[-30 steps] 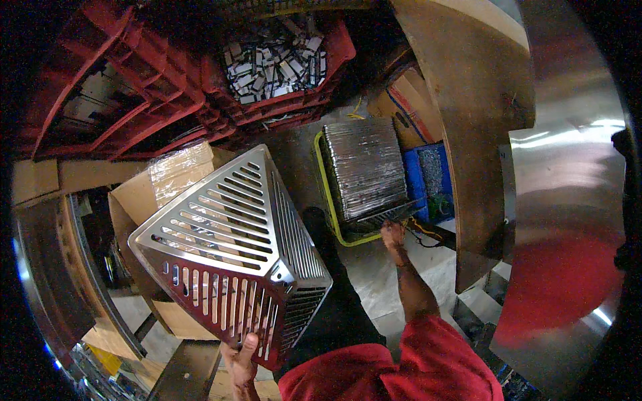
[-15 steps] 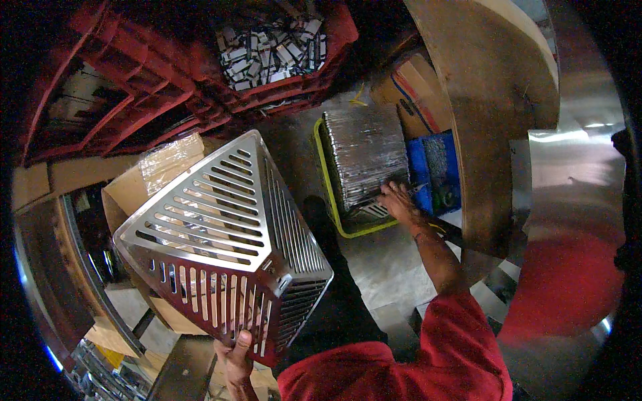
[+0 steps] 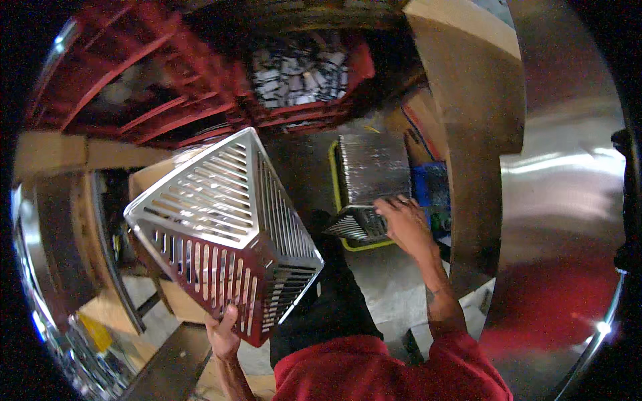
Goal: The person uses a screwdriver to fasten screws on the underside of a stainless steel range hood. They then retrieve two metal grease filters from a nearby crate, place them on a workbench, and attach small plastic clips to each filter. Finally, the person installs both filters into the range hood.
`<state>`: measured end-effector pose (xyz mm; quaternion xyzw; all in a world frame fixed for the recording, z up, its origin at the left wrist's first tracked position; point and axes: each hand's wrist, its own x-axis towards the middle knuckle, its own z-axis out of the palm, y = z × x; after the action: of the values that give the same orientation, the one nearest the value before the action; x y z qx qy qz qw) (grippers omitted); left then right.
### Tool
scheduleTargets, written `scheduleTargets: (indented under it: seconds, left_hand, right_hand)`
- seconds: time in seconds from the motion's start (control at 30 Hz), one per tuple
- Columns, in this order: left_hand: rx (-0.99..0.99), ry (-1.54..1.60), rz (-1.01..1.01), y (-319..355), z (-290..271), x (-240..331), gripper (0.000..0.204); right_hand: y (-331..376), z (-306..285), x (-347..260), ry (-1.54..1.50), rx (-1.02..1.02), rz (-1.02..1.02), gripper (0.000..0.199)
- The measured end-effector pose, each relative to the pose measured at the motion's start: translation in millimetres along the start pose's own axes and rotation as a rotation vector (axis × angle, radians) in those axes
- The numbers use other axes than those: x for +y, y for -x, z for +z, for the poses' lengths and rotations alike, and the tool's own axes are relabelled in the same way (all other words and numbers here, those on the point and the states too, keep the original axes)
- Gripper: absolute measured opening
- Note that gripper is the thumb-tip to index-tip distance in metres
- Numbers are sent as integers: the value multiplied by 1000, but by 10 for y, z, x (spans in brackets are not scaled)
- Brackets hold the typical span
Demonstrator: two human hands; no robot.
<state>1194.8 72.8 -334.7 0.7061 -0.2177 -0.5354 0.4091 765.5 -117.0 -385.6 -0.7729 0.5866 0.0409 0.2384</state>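
Observation:
My left hand (image 3: 225, 336) is closed on the lower edge of a shiny slotted metal frame (image 3: 204, 194), its thumb on the near face. The frame has several slotted sides that meet at a corner, and it is held tilted up. Farther right, my right hand (image 3: 406, 226) grips a slotted metal panel (image 3: 358, 225) at its right end. That panel is tilted over the near end of a yellow crate (image 3: 334, 180). Inside the crate stands a tight row of similar metal panels (image 3: 374, 167). My right fingertips are partly hidden behind the hand.
Red crates (image 3: 154, 100) stand at the far left, one holding many small pale pieces (image 3: 301, 77). A blue bin (image 3: 431, 184) sits right of the yellow crate. A brown board (image 3: 475, 134) and a shiny metal surface (image 3: 562, 220) rise at the right. Cardboard lies at left.
My right hand has drawn a slotted panel up and toward me from the row in the crate. My left hand still holds the frame, now slightly lower. The whole view has shifted.

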Motion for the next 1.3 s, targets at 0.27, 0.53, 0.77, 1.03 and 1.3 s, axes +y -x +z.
scheduleTargets:
  seconds: [0.27, 0.53, 0.77, 1.03, 1.3]
  left_hand:
    - [123, 439, 46, 203, -174, -62, 47]
    - [170, 385, 80, 43, -73, -385, 51]
    - [-80, 730, 237, -68, 214, -160, 86]
    - [-54, 852, 54, -93, -47, 96, 50]
    - [143, 539, 114, -330, -348, 79, 48]
  right_hand:
    - [259, -1124, -854, -523, 810, 209, 22]
    - [707, -965, -1310, -1616, 984, 432, 15]
    - [788, 91, -1977, -2094, 403, 579, 17]
    - [687, -262, -1748, -1385, -363, 329, 53]
    - [-1277, -1888, -248, -942, 577, 65, 37]
